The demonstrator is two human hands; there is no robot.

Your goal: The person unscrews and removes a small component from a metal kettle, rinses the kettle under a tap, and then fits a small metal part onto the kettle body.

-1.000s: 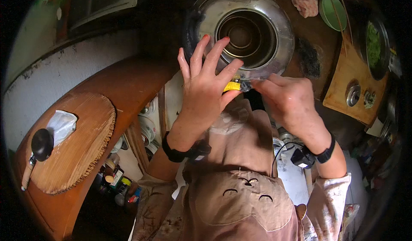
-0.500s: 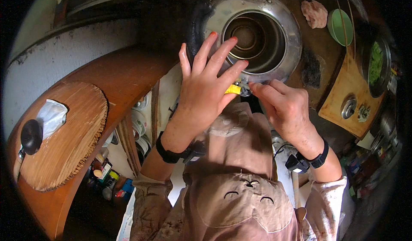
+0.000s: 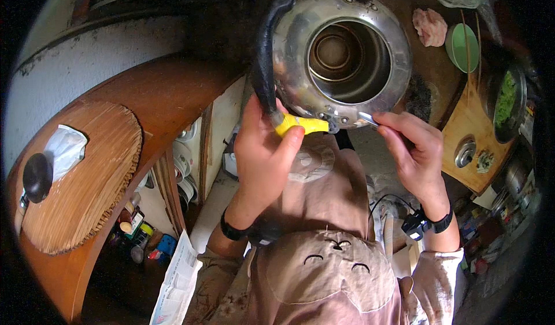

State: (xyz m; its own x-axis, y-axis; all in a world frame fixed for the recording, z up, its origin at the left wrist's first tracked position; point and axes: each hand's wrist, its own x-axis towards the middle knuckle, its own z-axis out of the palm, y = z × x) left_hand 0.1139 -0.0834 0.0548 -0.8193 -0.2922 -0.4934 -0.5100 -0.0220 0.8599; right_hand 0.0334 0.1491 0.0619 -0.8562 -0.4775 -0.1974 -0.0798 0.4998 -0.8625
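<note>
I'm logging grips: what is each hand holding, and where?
The left hand holds the handle by its yellow end; the right hand pinches a small metal piece by the end away from the kettle.

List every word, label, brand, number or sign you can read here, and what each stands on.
None can be read.
Paper sheet: rows of print, too small to read.
Bottles and jars: too small and dark to read any label.
Kettle: no lettering that I can make out.
Apron: a simple face, no words visible.
</note>
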